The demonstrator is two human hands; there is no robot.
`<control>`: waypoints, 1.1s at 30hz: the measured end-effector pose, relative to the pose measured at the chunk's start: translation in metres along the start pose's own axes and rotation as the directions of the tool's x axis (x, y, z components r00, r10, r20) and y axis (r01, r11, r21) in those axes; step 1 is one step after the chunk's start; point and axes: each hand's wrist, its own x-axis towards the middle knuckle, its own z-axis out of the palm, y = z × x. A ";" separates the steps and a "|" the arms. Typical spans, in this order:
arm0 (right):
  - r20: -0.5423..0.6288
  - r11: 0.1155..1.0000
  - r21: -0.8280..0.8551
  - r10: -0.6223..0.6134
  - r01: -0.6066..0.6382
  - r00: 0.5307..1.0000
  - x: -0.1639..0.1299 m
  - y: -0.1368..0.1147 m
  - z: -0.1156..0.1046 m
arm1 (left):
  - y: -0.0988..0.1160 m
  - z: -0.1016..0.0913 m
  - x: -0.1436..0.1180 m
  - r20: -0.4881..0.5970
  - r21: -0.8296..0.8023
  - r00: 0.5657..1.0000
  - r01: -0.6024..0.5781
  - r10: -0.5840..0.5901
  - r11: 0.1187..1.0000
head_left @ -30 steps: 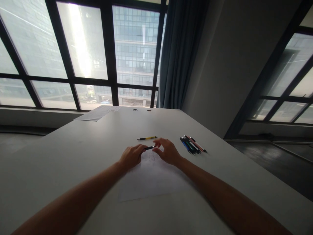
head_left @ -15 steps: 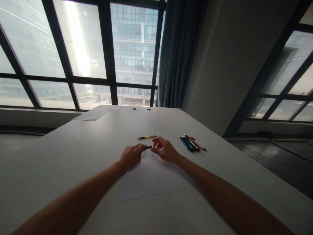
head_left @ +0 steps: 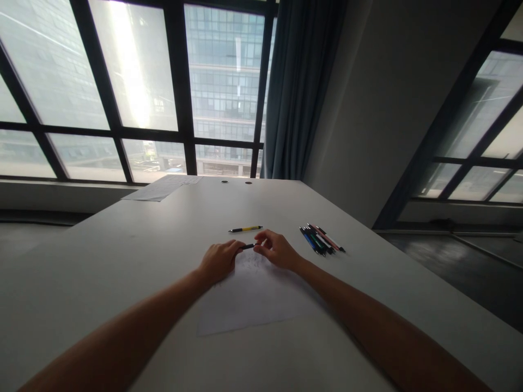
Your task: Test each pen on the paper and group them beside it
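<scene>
Item one: a slim dark pen (head_left: 248,246), held level just above the far end of a white sheet of paper (head_left: 253,296), its ends taken up by the two hands.

Left hand (head_left: 218,260): curled, knuckles up, fingers closed round the pen's left end; posture unchanged from half a second ago.

Right hand (head_left: 278,250): fingers now drawn in, thumb and forefinger pinched at the pen's right tip. Earlier the fingers were spread looser and more raised; they have since folded down toward the pen (a small change, but plain). Whether the fingertips truly clamp the tip or only touch it cannot be told at this size.

The sheet lies flat on a long pale grey table (head_left: 122,256), under both wrists, with faint marks near the hands, too small to read.

Item two: a yellow-and-black pen (head_left: 245,229), lying alone on the table just beyond the hands, unmoved.

Item three: a loose bundle of coloured pens (head_left: 321,240) (blue, green, black, pink), to the right of the right hand, apart from it, unmoved.

Item four: further papers (head_left: 161,188) at the table's far left corner, near the large dark-framed window (head_left: 180,92); a blue-grey curtain (head_left: 300,87) hangs to its right.
</scene>
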 end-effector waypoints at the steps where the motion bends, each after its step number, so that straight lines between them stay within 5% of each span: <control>1: 0.029 1.000 0.009 0.008 -0.008 1.000 0.000 0.000 0.000 | 0.000 0.000 0.000 -0.003 -0.004 1.000 -0.001 0.001 1.000; 13: 0.007 0.984 0.170 0.061 -0.061 0.998 0.002 0.004 0.003 | -0.001 0.000 0.001 0.009 0.001 1.000 0.008 -0.008 1.000; 24: -0.141 0.993 -0.120 -0.007 -0.010 0.990 0.005 0.020 -0.011 | -0.001 0.001 0.001 -0.003 0.003 0.999 0.034 -0.034 0.999; 28: -0.135 0.923 -0.380 -0.111 0.052 0.985 0.003 0.033 -0.019 | -0.002 0.003 0.001 -0.002 0.008 0.999 0.033 -0.033 0.999; 33: -0.119 0.843 -0.536 -0.022 -0.045 0.993 0.003 0.045 -0.022 | -0.002 0.004 0.001 0.015 0.023 1.000 0.027 -0.028 0.999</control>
